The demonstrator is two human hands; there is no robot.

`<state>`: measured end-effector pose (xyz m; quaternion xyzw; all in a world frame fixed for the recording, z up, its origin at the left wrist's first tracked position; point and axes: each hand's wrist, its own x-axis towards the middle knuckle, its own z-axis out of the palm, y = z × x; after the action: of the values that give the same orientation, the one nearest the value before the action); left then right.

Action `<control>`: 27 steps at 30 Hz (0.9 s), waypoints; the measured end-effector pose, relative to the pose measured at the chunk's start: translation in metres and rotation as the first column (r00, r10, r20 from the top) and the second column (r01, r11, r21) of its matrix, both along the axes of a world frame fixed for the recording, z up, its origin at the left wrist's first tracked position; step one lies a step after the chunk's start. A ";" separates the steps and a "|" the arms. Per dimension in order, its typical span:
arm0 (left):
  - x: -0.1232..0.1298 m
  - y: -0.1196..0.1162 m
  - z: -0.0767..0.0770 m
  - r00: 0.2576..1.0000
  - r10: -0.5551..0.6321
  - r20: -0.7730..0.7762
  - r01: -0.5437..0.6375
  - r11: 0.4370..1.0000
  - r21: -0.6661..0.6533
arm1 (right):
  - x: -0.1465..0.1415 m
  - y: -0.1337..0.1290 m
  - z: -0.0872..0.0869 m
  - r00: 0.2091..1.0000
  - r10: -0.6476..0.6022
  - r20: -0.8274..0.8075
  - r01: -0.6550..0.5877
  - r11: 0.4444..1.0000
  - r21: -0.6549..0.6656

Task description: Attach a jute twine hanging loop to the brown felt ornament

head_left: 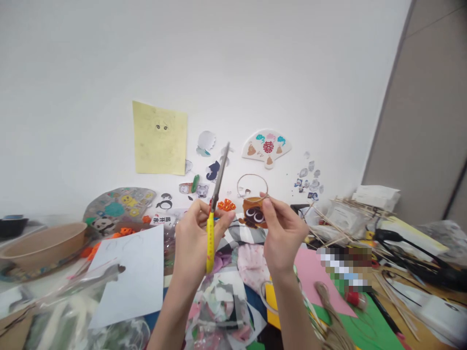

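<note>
My left hand [195, 236] is closed around a pair of scissors [210, 240] with a yellow handle. Their narrow blades point upward and look shut. Beside them, my right hand [286, 231] pinches a thin brown twine loop [267, 183] between thumb and fingers. The loop stands up above the fingertips. Just under it is a brown cartoon cutout [251, 215] with big round eyes, partly behind my right fingers. Whether the twine is fastened to the cutout I cannot tell.
Paper sheets [134, 272], plastic bags and fabric scraps crowd the table. A tan basin [47, 245] sits at the left. At the right lie a twine hank [332, 316], pink paper [306, 267], sticks and a black cable [412, 243]. A fan-shaped decoration [255, 149] hangs on the wall.
</note>
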<state>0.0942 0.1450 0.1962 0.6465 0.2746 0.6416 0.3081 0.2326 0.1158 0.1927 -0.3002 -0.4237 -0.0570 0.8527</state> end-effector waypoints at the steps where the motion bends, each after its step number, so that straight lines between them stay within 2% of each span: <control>1: 0.001 0.000 0.000 0.999 -0.016 0.045 0.017 1.000 -0.015 | -0.002 0.000 -0.001 0.999 0.034 0.021 -0.034 0.999 -0.028; 5: 0.000 -0.001 0.002 0.973 -0.101 0.206 0.118 0.990 -0.072 | -0.009 0.002 -0.005 0.988 0.126 0.085 -0.117 0.987 -0.109; 8: -0.003 0.002 0.002 0.945 -0.113 0.306 0.141 0.988 -0.071 | -0.013 0.004 -0.007 0.978 0.168 0.121 -0.146 0.974 -0.173; 12: -0.011 0.007 0.003 0.943 -0.069 0.324 0.105 0.990 -0.093 | -0.015 0.008 -0.009 0.969 0.194 0.152 -0.156 0.960 -0.231; 19: -0.022 0.017 0.000 0.911 -0.114 0.396 0.161 0.983 -0.087 | -0.012 0.015 -0.014 0.932 0.302 0.201 -0.230 0.920 -0.316; 24: -0.029 0.023 -0.003 0.905 -0.129 0.406 0.160 0.986 -0.044 | -0.006 0.011 -0.011 0.876 0.420 0.239 -0.274 0.839 -0.471; 27: -0.034 0.024 -0.002 0.902 -0.112 0.417 0.135 0.990 -0.026 | -0.005 0.005 -0.009 0.844 0.460 0.275 -0.250 0.791 -0.558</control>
<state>0.0602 0.1687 0.1939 0.5032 0.1788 0.7356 0.4168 0.2279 0.1211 0.1842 -0.4061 -0.6368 0.1605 0.6354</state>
